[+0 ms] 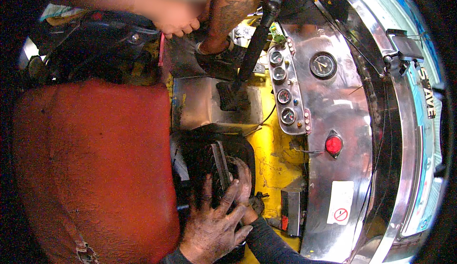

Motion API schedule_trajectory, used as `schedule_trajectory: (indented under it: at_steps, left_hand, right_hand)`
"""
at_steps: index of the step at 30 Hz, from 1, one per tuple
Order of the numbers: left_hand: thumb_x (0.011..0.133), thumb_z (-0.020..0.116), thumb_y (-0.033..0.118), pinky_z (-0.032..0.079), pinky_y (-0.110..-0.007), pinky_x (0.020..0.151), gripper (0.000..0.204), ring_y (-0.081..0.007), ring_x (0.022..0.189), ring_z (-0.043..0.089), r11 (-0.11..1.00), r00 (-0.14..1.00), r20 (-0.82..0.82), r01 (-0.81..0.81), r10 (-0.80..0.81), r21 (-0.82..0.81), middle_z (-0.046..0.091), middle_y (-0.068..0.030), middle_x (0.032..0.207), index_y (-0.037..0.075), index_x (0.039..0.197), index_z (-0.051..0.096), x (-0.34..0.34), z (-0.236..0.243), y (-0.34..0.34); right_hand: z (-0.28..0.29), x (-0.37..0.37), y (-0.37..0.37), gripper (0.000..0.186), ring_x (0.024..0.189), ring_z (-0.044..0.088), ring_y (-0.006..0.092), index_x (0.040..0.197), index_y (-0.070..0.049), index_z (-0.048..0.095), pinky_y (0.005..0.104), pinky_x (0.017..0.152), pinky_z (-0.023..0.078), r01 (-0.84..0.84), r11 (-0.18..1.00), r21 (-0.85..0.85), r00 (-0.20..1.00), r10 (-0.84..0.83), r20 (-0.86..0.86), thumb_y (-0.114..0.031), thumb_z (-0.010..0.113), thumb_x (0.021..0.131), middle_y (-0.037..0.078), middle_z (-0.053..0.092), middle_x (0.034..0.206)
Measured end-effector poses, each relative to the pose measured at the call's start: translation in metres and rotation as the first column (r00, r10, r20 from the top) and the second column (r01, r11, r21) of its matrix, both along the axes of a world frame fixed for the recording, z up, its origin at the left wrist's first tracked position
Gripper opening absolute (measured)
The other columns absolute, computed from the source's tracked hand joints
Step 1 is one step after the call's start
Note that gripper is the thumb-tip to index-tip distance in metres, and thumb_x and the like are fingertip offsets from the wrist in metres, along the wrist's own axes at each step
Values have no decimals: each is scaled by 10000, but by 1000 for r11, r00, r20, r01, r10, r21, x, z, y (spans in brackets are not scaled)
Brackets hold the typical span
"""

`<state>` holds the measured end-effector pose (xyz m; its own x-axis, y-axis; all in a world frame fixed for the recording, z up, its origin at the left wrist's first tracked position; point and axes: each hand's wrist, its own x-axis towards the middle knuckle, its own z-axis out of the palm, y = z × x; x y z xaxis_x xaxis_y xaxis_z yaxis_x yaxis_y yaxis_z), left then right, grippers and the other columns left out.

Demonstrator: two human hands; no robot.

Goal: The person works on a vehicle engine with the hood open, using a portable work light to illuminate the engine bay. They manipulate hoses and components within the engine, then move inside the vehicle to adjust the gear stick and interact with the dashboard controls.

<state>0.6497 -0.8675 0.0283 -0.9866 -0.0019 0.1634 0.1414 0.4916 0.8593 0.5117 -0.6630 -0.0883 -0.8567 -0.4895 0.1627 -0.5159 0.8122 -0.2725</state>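
Observation:
In the opening of the floor beside the red seat sits a dark ribbed part with a long flat edge (220,165); its exact kind I cannot make out. My left hand (214,228) lies over its near end with the fingers spread apart. Just beyond, my right hand (243,180) is curled along the part's right side, fingers close together, partly hidden by my left hand. Both hands are smeared with dark grime, and my forearms cross closely at the wrists.
A worn red seat (109,169) fills the left. Ahead stands a metal box cover (193,100) with a pedal-like pad (227,96). To the right are a yellow floor (271,157), a gauge panel (287,92) and a shiny dashboard (350,140). Another person's hand (176,21) is at the top.

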Motion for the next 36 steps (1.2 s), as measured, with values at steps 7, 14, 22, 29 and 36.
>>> schedule_trajectory:
  at_steps: [7, 14, 22, 29, 36]
  left_hand:
    - [837, 755, 469, 187, -717, 1227, 485, -379, 1507, 349, 997, 993, -122, -7, -3, -76, 492, -214, 1518, 101, 1149, 707, -1, -5, 5]
    - [825, 761, 477, 181, -722, 1224, 492, -397, 1496, 355, 1000, 998, -63, -10, 9, -16, 495, -210, 1516, 108, 1147, 707, 1, -5, 6]
    - [863, 732, 491, 156, -696, 1238, 475, -416, 1499, 333, 998, 1000, -22, -10, 9, -57, 418, -221, 1573, 133, 1176, 706, 3, 0, 3]
    - [880, 714, 503, 147, -685, 1247, 507, -413, 1497, 338, 1000, 999, -53, -1, 1, -4, 419, -227, 1571, 141, 1234, 687, 2, -7, 3]
    - [801, 763, 539, 269, -708, 1168, 805, -589, 1430, 274, 997, 999, -27, -35, 33, -65, 462, -142, 1532, 179, 1486, 540, 4, -7, 5]
  right_hand:
    - [0, 0, 1, 518, 1319, 547, 390, 1441, -62, 552, 497, 1107, 421, -2, 1000, -26, 1000, 3, 23, -265, 641, 972, 177, 586, 1441]
    - [2, 4, -2, 513, 1331, 541, 395, 1444, -59, 549, 503, 1113, 421, 0, 1000, -17, 1000, 0, -5, -277, 638, 988, 196, 571, 1453]
    - [-4, 2, 1, 506, 1342, 533, 385, 1436, -52, 556, 503, 1130, 410, 45, 999, 30, 999, -45, 5, -268, 638, 986, 185, 571, 1459]
    - [-4, -1, 2, 500, 1353, 519, 383, 1431, -59, 560, 504, 1145, 393, 18, 999, 33, 1000, -17, -5, -292, 619, 992, 184, 567, 1465]
    - [-5, -2, 3, 496, 1339, 529, 392, 1416, -63, 568, 502, 1124, 407, -19, 1000, -5, 1000, 19, -9, -347, 599, 1010, 188, 575, 1449]
